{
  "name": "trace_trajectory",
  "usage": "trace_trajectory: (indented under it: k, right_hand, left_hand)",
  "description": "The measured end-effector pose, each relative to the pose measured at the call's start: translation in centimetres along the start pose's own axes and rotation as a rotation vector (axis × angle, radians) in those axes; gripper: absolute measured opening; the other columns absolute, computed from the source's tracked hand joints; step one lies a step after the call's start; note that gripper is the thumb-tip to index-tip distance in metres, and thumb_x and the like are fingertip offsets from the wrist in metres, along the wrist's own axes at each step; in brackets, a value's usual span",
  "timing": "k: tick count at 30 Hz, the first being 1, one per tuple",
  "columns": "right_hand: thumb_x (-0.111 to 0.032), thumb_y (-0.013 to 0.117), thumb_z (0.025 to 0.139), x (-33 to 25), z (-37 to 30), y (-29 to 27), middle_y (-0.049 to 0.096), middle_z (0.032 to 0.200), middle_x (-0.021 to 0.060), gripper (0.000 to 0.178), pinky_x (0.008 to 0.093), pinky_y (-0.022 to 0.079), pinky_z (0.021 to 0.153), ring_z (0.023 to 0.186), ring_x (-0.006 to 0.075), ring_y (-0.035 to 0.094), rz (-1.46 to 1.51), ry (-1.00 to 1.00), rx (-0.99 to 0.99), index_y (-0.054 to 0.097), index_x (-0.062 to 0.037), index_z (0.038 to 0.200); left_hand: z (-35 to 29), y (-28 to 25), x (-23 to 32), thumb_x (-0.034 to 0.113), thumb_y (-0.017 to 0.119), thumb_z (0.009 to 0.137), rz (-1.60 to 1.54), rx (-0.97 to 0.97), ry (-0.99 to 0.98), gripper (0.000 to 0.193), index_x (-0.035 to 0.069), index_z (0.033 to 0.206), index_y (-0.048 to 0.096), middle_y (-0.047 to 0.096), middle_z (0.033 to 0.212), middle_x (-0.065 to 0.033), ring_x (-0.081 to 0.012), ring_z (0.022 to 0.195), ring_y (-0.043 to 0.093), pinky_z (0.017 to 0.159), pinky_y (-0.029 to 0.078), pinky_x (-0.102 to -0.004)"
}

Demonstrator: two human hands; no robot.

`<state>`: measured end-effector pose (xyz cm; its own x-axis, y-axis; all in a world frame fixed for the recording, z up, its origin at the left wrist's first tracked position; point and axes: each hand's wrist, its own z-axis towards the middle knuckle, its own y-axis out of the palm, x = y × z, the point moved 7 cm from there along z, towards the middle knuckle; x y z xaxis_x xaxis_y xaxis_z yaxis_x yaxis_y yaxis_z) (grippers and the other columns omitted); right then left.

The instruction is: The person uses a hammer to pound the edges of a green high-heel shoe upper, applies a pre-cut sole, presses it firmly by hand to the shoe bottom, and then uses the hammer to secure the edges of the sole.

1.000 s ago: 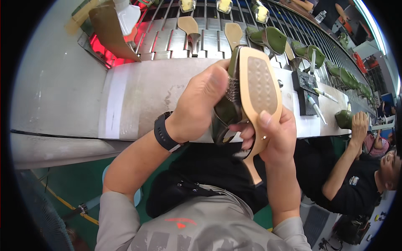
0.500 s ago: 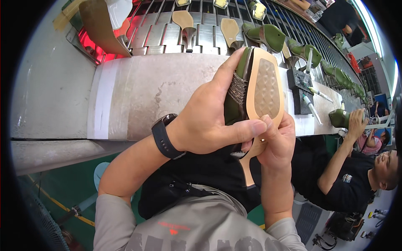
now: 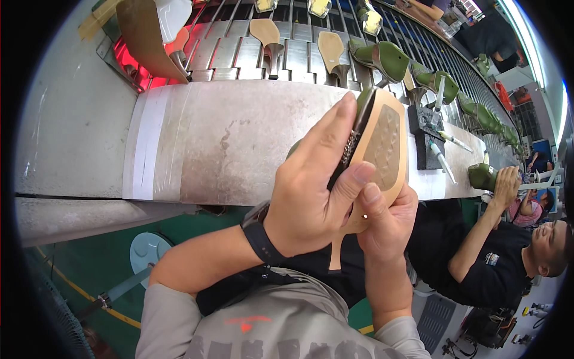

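Between my two hands is a heeled shoe (image 3: 387,146), its beige sole turned up toward me and its toe pointing away. My left hand (image 3: 320,179) wraps the green upper from the left, thumb lying on the sole's edge. My right hand (image 3: 388,218) grips the waist near the heel, its thumb pressed on the sole beside my left thumb. The thin heel points back toward my body. Most of the upper is hidden by my left hand. A dark watch sits on my left wrist.
Beyond the pale worktop (image 3: 239,137) runs a slatted metal conveyor (image 3: 236,54) carrying loose soles (image 3: 330,49) and green shoes (image 3: 382,60). A dark block (image 3: 426,134) with syringes (image 3: 442,161) stands at the right. Farther right, a co-worker (image 3: 496,251) handles another green shoe.
The shoe has tilted and moved slightly nearer to me, hiding more of its upper. My left hand has rotated around it, fingers now straighter along its side. Both hands still hold it.
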<state>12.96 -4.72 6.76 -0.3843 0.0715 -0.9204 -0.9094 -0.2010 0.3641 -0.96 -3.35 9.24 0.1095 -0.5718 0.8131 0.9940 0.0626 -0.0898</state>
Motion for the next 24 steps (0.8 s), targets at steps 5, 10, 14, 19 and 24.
trace_trajectory:
  k: [5,10,14,19,24]
  right_hand:
    - [-0.014,0.071,0.103,-0.7,-1.7,-0.1,0.077,0.099,0.0122,0.026,0.0297,0.058,0.076,0.083,0.0148,0.072,-0.155,-0.095,0.101,0.07,0.0082,0.117]
    - [-0.007,0.072,0.1,-0.5,-3.3,0.0,0.079,0.104,0.0127,0.02,0.0284,0.057,0.081,0.09,0.0142,0.073,-0.309,-0.152,0.111,0.074,0.0085,0.113]
    - [-0.007,0.072,0.099,-0.6,-3.9,0.5,0.081,0.098,0.0114,0.018,0.028,0.058,0.078,0.087,0.013,0.074,-0.38,-0.188,0.107,0.076,0.0078,0.11]
    - [-0.006,0.071,0.1,-0.8,-3.9,0.5,0.081,0.098,0.0128,0.017,0.0284,0.06,0.075,0.084,0.0147,0.076,-0.386,-0.293,0.099,0.076,0.0078,0.107]
    - [-0.002,0.068,0.099,-0.4,-3.9,1.8,0.08,0.091,0.0141,0.012,0.0303,0.065,0.069,0.079,0.0204,0.079,-0.377,-0.222,-0.056,0.075,0.0084,0.103]
  left_hand:
    - [-1.0,0.1,1.1,0.011,0.068,0.101,0.087,0.066,0.12,0.054,-0.008,0.149,0.053,0.055,0.148,-0.0345,-0.0484,0.129,0.062,0.105,0.053,-0.0446]
    - [-1.3,0.1,2.0,0.007,0.058,0.107,0.122,0.012,0.123,0.047,-0.011,0.149,0.051,0.056,0.148,-0.0347,-0.043,0.137,0.059,0.113,0.046,-0.0422]
    - [-1.5,-0.2,1.9,0.008,0.07,0.1,0.041,0.048,0.066,0.044,-0.008,0.14,0.062,0.064,0.139,-0.0312,-0.0393,0.117,0.07,0.098,0.056,-0.039]
    - [-1.4,-0.3,0.8,0.001,0.067,0.099,-0.493,0.022,-0.437,0.044,-0.009,0.141,0.06,0.07,0.131,-0.0188,-0.0184,0.116,0.068,0.099,0.055,-0.0324]
    - [-1.1,-1.3,0.2,0.007,0.073,0.096,-0.604,-0.069,-0.648,0.039,-0.006,0.13,0.064,0.072,0.124,-0.0166,-0.0171,0.111,0.069,0.097,0.056,-0.0329]
